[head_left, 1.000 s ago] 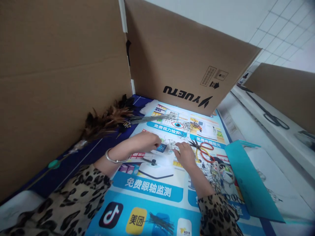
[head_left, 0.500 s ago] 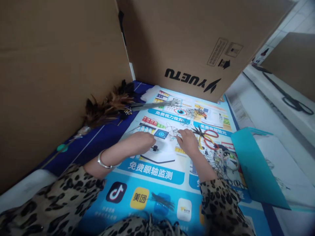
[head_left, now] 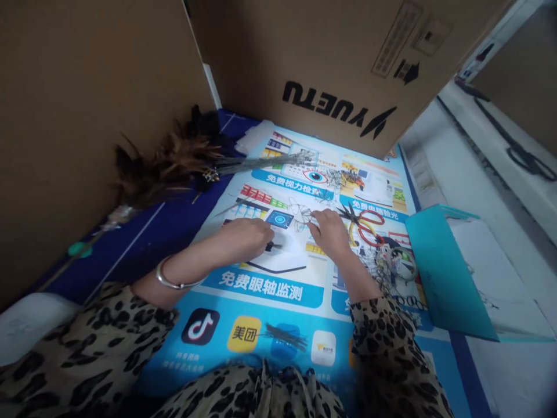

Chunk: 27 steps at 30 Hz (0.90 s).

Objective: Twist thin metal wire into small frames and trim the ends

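My right hand [head_left: 331,233] is pinched closed at the edge of a thin wire shape [head_left: 299,212] with looped, petal-like outlines. My left hand [head_left: 247,239] sits to the left, fingers curled together; whatever they grip is hidden. Thin wire strands [head_left: 237,204] show just beyond it. Close by my right hand lie pliers with red and yellow handles [head_left: 368,226], dark jaws pointing left. A roll of clear tape [head_left: 401,263] rests beside a tangle of bent wire pieces [head_left: 378,264]. Both hands work low over a printed poster [head_left: 261,287].
Cardboard panels [head_left: 339,52] stand upright behind and at the left. Brown feather stems [head_left: 169,154] and a bundle of grey wires [head_left: 261,162] lie at left and back. Short dark wires [head_left: 285,335] lie in front. A teal folder [head_left: 448,273] with paper is at right, scissors [head_left: 528,162] farther off.
The view has shifted, so the whole scene sits slightly higher and further left. Both hands stay nearly in place over the poster, with the right still at the wire shape.
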Motion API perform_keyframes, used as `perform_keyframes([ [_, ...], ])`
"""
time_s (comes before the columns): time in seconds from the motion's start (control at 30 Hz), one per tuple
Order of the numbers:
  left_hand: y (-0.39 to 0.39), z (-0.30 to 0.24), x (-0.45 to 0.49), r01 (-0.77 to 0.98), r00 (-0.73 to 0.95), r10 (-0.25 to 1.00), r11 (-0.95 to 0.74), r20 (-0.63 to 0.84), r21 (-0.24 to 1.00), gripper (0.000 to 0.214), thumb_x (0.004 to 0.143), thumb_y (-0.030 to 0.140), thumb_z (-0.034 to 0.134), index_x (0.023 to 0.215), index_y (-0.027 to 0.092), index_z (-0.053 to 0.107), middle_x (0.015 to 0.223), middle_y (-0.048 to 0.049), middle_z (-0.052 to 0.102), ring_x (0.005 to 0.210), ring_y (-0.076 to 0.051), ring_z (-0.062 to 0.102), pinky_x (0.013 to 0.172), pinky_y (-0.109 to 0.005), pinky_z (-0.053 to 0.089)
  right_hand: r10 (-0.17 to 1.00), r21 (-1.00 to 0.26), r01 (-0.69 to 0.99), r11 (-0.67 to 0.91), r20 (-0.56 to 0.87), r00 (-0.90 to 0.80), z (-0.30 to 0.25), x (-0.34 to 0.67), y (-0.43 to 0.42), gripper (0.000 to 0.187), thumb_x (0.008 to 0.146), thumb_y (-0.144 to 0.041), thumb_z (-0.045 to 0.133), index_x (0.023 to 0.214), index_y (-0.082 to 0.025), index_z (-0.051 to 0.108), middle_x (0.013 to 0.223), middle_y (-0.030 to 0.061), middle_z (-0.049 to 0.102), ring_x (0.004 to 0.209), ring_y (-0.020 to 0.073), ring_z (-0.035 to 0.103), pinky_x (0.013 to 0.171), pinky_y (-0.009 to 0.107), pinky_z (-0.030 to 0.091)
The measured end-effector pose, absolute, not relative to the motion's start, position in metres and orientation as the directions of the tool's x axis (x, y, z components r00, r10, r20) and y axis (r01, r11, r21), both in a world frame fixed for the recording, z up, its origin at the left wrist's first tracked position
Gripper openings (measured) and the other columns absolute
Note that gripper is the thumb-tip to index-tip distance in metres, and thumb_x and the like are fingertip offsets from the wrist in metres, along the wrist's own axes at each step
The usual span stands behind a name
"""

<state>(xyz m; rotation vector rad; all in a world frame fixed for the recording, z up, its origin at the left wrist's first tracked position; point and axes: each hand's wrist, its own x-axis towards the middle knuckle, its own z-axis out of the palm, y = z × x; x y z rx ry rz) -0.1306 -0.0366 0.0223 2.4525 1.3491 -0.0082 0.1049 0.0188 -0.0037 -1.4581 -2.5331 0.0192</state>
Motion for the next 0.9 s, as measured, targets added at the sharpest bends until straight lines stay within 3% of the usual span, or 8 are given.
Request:
perform_keyframes([
  [0.13, -0.035, 0.026, -0.131, 0.803, 0.571, 0.812, -0.520, -0.125, 0.291, 0.017, 0.081, 0.019, 0.046, 0.081, 0.017, 0.063, 0.084, -0.0065, 0.062, 0.084, -0.020, 0.055, 0.077, -0.029, 0.040, 0.839, -0.169, 0.835, 0.523, 0.275, -0.470, -0.002, 0.105, 0.017, 0.027, 0.090, -0.028, 0.040, 0.106, -0.016, 0.058, 0.095, 0.0096, 0.058, 0.094, 0.0224, 0.048, 0.088, 0.035, 0.035],
  [0.27, -0.034, 0.027, -0.134, 0.752, 0.594, 0.803, -0.533, -0.046, 0.387, 0.023, 0.085, 0.021, 0.042, 0.080, 0.018, 0.064, 0.082, -0.0052, 0.063, 0.082, -0.019, 0.057, 0.077, -0.028, 0.040, 0.795, -0.269, 0.766, 0.584, 0.380, -0.472, -0.003, 0.101, 0.011, 0.026, 0.091, -0.026, 0.038, 0.098, -0.017, 0.061, 0.091, 0.0083, 0.060, 0.091, 0.0209, 0.050, 0.088, 0.034, 0.038],
  [0.37, -0.034, 0.024, -0.136, 0.754, 0.573, 0.820, -0.531, 0.009, 0.388, 0.023, 0.084, 0.020, 0.042, 0.082, 0.019, 0.065, 0.083, -0.0040, 0.064, 0.082, -0.019, 0.057, 0.075, -0.027, 0.040, 0.756, -0.347, 0.678, 0.648, 0.400, -0.518, -0.004, 0.092, 0.001, 0.024, 0.090, -0.025, 0.040, 0.097, -0.018, 0.062, 0.091, 0.0075, 0.061, 0.090, 0.0201, 0.051, 0.085, 0.033, 0.041],
  [0.53, -0.033, 0.019, -0.140, 0.764, 0.563, 0.825, -0.541, 0.045, 0.352, 0.020, 0.083, 0.017, 0.043, 0.080, 0.020, 0.063, 0.080, -0.0019, 0.063, 0.078, -0.017, 0.056, 0.070, -0.025, 0.038, 0.698, -0.384, 0.586, 0.714, 0.323, -0.639, -0.005, 0.079, -0.014, 0.019, 0.088, -0.025, 0.046, 0.095, -0.019, 0.063, 0.087, 0.0068, 0.061, 0.086, 0.0193, 0.053, 0.081, 0.033, 0.042],
  [0.77, -0.035, 0.017, -0.138, 0.766, 0.563, 0.817, -0.572, 0.124, 0.295, 0.015, 0.084, 0.015, 0.044, 0.082, 0.018, 0.059, 0.079, -0.0027, 0.059, 0.078, -0.018, 0.054, 0.072, -0.027, 0.037, 0.700, -0.389, 0.588, 0.709, 0.293, -0.651, -0.003, 0.072, -0.020, 0.019, 0.087, -0.028, 0.049, 0.097, -0.019, 0.062, 0.090, 0.0071, 0.060, 0.087, 0.0197, 0.051, 0.079, 0.033, 0.041],
  [0.9, -0.042, 0.015, -0.134, 0.756, 0.594, 0.793, -0.607, 0.131, 0.246, 0.013, 0.081, 0.011, 0.047, 0.081, 0.017, 0.058, 0.079, -0.0036, 0.058, 0.079, -0.019, 0.053, 0.073, -0.029, 0.037, 0.681, -0.344, 0.597, 0.725, 0.228, -0.696, 0.001, 0.066, -0.028, 0.016, 0.086, -0.030, 0.051, 0.088, -0.018, 0.061, 0.084, 0.0058, 0.059, 0.082, 0.0188, 0.050, 0.077, 0.032, 0.040],
])
